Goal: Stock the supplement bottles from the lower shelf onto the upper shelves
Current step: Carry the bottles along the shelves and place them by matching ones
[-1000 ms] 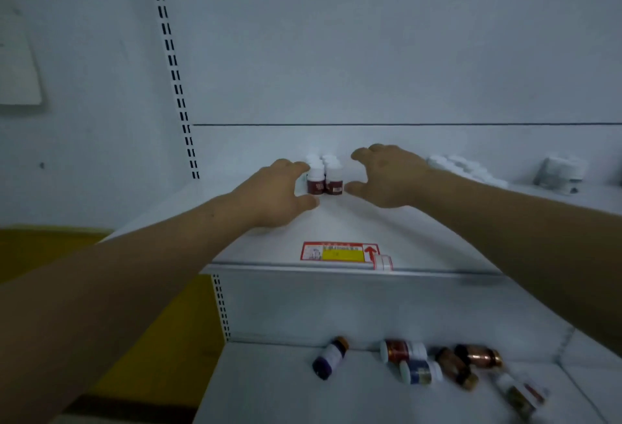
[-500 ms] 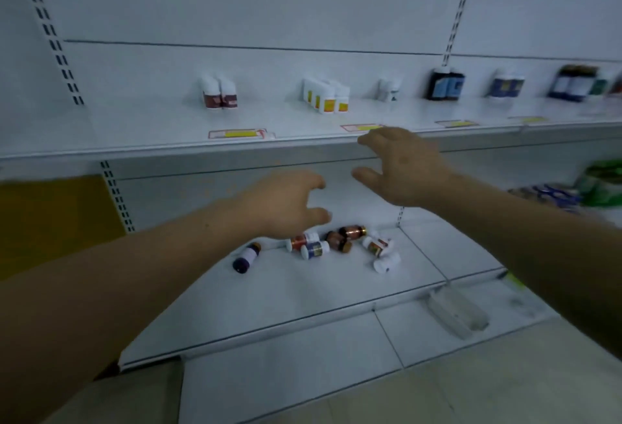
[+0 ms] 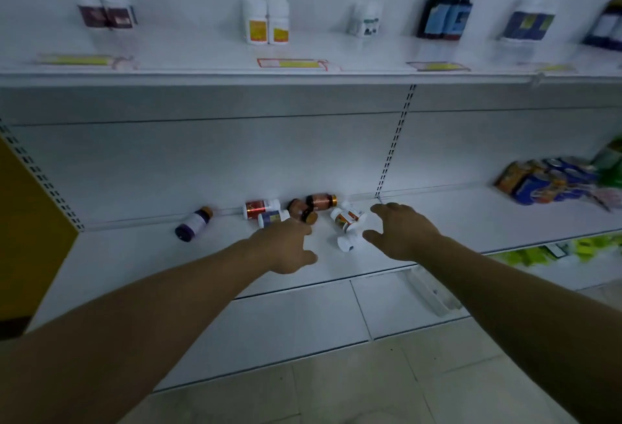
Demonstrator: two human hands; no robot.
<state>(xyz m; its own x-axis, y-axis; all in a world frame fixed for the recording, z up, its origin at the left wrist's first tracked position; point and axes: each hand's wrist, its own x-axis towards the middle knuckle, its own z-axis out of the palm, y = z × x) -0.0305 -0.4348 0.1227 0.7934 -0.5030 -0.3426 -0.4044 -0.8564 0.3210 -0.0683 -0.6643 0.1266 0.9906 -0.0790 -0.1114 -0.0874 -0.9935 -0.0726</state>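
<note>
Several supplement bottles lie on their sides at the back of the lower shelf (image 3: 141, 255): a purple one (image 3: 193, 223) apart at the left, a red-labelled one (image 3: 261, 208), a blue-labelled one (image 3: 273, 218), two amber ones (image 3: 320, 201), a white one with an orange label (image 3: 348, 218) and a small white one (image 3: 346, 242). My left hand (image 3: 286, 248) hovers empty just in front of the cluster, fingers loosely spread. My right hand (image 3: 400, 231) is open beside the white bottles, holding nothing. On the upper shelf (image 3: 202, 73) stand pairs of bottles, among them two maroon-labelled ones (image 3: 106, 14).
Further upright bottles line the upper shelf: white-yellow (image 3: 267, 24), small white (image 3: 365, 23), dark blue (image 3: 444, 18). Colourful packets (image 3: 552, 181) fill the lower shelf at right. A yellow panel (image 3: 23, 238) borders the left. Tiled floor (image 3: 370, 390) lies below.
Both hands have come down from the maroon bottles on the upper shelf to the lying bottles on the lower shelf. My view has dropped and moved closer.
</note>
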